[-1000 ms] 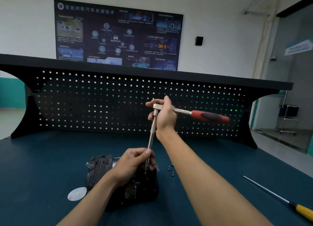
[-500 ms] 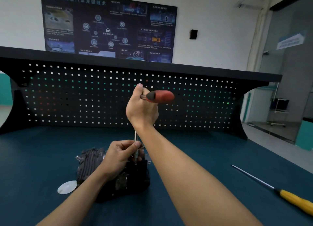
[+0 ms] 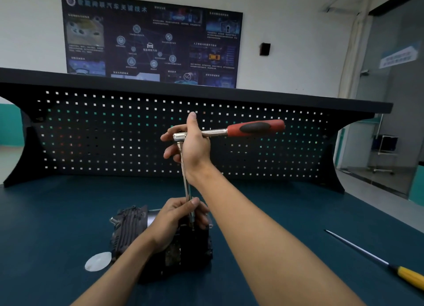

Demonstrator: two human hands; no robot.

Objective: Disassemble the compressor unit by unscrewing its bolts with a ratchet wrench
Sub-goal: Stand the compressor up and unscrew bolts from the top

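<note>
Gripping the ratchet wrench (image 3: 252,128) by its head with the curled right hand (image 3: 195,145), and pinching the low end of the long extension bar (image 3: 186,184) with the left hand (image 3: 176,221), steadying it down onto the compressor unit (image 3: 128,227) on the blue bench (image 3: 46,214). Seems mid-task: unscrewing under way, housing apparently in one piece. Cannot tell the number of bolts already out or left.

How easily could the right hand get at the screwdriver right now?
Probably yes, once freed: the right hand grips the ratchet, so it must let go first. The bench between it and the screwdriver shows nothing in the way.
</note>
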